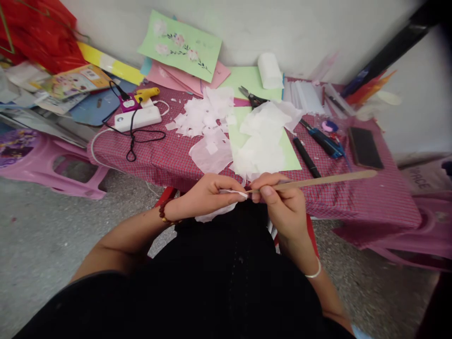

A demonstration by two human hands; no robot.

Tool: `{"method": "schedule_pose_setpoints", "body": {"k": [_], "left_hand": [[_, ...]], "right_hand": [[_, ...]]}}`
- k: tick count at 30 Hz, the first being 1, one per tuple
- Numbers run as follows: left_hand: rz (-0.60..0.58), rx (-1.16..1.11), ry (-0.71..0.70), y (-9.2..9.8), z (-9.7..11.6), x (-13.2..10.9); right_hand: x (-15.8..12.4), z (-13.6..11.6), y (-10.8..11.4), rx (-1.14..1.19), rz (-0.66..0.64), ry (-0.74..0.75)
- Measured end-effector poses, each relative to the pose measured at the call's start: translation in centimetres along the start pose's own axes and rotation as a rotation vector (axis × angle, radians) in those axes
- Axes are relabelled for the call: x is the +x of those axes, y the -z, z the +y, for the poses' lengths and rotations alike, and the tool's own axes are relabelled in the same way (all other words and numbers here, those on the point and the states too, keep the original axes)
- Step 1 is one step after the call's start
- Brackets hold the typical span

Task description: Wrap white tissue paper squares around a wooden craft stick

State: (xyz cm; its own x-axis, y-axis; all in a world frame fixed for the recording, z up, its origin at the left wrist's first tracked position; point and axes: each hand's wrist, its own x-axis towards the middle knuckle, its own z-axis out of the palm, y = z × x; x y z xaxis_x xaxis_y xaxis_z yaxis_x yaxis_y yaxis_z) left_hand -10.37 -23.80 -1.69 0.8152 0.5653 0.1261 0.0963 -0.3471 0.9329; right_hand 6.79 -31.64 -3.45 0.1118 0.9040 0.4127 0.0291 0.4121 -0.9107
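My left hand (215, 190) is closed on a piece of thin white tissue paper (215, 213), part of which hangs below the palm. Between thumb and fingers, my right hand (282, 197) grips a long flat wooden stick (328, 181), its rounded end pointing right. The stick's narrow left end meets the edge of the tissue at my left fingertips. Just beyond my hands, white tissue sheets (263, 146) lie over a green sheet of paper (291, 157). Torn tissue scraps (197, 117) are heaped to their left.
Black scissors (256, 98) lie behind the tissue. To the right are a black pen (306, 157), a blue utility knife (325, 141) and a dark phone (365, 147). A white power strip (137, 118) with cables sits left. A floral green card (181, 44) leans at the back, near a white roll (270, 70).
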Motion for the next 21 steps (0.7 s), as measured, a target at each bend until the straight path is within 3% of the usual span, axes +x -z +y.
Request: {"method": "schedule_pose_setpoints", "body": {"k": [12, 21], "left_hand": [[-0.060, -0.065, 0.068, 0.0, 0.1, -0.2], [-0.034, -0.044, 0.023, -0.1, 0.1, -0.1]], "right_hand": [[-0.1, 0.8, -0.3, 0.134, 0.011, -0.078], [-0.3, 1.3, -0.6, 0.181, -0.002, -0.106]]}}
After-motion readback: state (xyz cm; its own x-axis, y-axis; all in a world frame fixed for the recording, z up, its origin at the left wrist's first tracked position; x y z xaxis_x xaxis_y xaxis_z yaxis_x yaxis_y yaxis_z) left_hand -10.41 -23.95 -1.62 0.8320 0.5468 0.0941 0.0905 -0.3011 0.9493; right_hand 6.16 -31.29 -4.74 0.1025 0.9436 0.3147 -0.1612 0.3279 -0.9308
